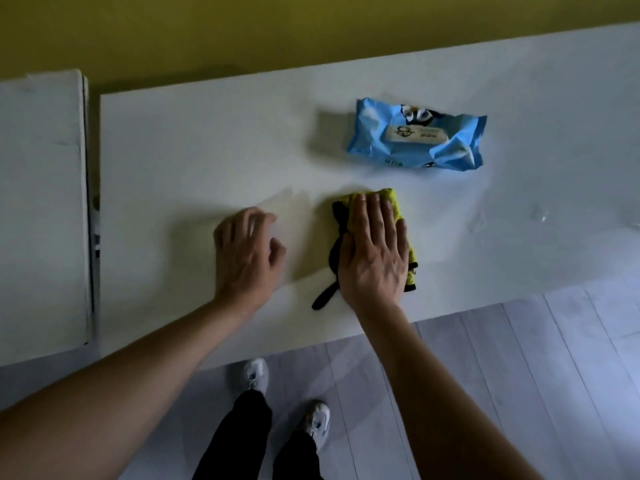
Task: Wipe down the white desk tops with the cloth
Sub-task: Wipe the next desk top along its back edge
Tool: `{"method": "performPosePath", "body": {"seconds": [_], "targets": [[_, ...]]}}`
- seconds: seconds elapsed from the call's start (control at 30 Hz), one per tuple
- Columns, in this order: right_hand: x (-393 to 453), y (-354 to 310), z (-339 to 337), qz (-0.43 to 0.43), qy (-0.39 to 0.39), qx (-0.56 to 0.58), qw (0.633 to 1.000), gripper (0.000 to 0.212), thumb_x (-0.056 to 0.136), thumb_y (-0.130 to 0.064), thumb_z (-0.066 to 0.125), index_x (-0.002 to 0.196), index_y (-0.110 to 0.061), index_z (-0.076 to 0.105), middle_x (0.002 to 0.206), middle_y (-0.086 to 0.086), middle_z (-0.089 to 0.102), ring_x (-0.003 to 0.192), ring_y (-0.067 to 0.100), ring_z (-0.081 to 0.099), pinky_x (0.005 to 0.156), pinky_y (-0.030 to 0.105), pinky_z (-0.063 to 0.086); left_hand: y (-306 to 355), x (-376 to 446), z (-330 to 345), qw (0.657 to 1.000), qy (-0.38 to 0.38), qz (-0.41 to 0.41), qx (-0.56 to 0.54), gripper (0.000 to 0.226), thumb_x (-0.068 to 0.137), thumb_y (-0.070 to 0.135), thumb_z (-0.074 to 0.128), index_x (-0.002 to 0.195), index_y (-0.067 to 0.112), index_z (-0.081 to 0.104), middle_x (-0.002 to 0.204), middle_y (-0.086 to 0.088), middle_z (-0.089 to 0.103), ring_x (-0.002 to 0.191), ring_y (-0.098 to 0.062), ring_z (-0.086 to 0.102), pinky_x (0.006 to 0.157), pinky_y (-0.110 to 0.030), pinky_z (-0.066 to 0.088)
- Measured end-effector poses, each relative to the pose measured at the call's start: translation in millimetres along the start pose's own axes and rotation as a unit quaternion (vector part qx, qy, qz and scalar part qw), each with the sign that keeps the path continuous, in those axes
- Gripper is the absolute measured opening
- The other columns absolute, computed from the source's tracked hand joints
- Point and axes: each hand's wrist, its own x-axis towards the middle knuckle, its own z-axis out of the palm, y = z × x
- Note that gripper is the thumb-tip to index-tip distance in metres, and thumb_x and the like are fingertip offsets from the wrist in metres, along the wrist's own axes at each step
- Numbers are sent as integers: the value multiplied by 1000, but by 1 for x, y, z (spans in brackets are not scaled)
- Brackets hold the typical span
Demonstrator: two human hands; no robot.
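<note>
On the white desk top (207, 140), near its front edge, the right hand (372, 251) lies flat on the yellow-and-black cloth (391, 202), fingers straight and together, pressing it down; a black strip of the cloth trails toward the edge. Left of the cloth, apart from it, the left hand (244, 252) sits with fingers loosely curled, holding nothing. Behind the cloth, toward the yellow wall (242, 29), lies a blue wipes pack (415, 142), close but not touching. Right of the cloth: bare surface, wet smears far right. Left of the cloth: bare surface to the desk's side edge, then a narrow gap and a second white top (38, 202). Front edge drops to grey floor (519, 375).
</note>
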Motion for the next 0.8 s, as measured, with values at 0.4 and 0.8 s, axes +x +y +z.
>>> {"method": "performPosePath", "body": {"seconds": [0.4, 0.8], "targets": [[1, 3, 0, -13, -4, -22, 1000, 60, 107, -34, 37, 162, -19, 19, 170, 4, 13, 158, 18, 3, 126, 47, 15, 92, 175, 45, 973, -117, 197, 30, 60, 98, 14, 64, 155, 24, 51, 150, -2, 60, 144, -36, 47, 114, -49, 33], [4, -1, 1, -9, 13, -9, 1000, 61, 105, -31, 41, 162, -20, 21, 169, 3, 17, 157, 18, 6, 126, 48, 14, -42, 73, -11, 995, 36, 15, 90, 38, 85, 23, 61, 119, 19, 77, 100, -11, 70, 86, -40, 64, 72, -45, 54]]}}
